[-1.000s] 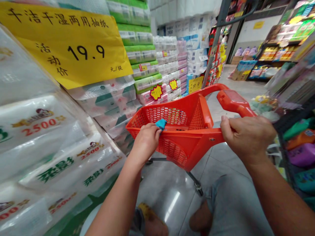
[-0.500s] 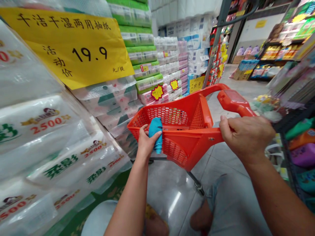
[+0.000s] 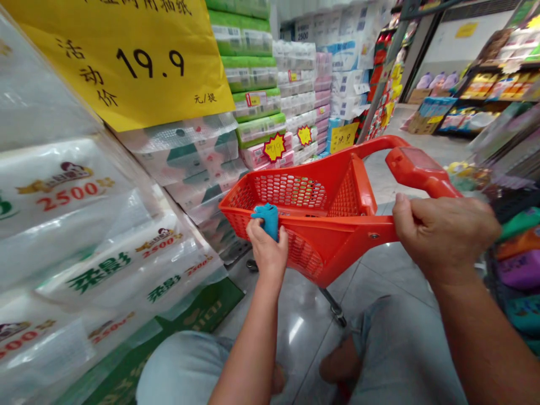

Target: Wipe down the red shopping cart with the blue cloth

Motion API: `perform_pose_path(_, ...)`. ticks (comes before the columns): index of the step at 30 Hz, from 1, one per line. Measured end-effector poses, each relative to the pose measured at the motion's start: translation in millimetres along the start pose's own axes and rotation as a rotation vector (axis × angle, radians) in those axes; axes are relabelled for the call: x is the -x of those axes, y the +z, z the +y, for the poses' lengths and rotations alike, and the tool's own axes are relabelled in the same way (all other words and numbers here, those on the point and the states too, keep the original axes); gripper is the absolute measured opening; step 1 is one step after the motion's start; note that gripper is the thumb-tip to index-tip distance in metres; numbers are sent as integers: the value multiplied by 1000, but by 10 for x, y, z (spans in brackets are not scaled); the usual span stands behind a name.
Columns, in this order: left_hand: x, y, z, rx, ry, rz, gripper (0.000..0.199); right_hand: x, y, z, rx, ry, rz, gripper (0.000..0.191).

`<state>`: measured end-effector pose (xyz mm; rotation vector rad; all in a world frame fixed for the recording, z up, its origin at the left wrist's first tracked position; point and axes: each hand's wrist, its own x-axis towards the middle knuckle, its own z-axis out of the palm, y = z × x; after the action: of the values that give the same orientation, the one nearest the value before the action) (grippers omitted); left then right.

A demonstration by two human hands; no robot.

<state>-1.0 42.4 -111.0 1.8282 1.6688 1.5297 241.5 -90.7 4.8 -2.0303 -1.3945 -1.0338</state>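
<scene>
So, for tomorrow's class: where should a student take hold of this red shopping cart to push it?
Take the thick moulded handle from above, on the near side: it rises clear of the mesh basket, right beside the right hand.

Teal fabric bundle (image 3: 266,220), upright, inside red shopping cart (image 3: 337,247)

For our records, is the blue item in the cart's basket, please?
No: the left hand holds the blue item at the basket's rim.

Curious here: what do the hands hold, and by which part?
Left hand grips a blue bundle by its lower end; right hand grips the red cart's side rail.
</scene>
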Motion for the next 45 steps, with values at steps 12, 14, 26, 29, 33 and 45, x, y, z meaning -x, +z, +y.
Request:
perform_pose_path(12,238,385,31,168,44,141,58,-10,15,35,79,-57,28,44)
perform_pose_path(14,226,382,13,145,90,121,60,-12,18,43,86,-65,23,43)
perform_pose_path(26,949,681,6,196,412,-24,48,-30,70,123,113,-29,89,40)
perform_pose_path(29,964,700,-10,175,343,-34,45,-44,74,132,110,-55,61,39)
perform_pose_path(33,976,681,39,191,192,-13,49,-50,101,145,106,-20,52,39)
perform_pose_path(45,867,651,94,225,150,-26,48,-105,95,139,105,1,9,38)
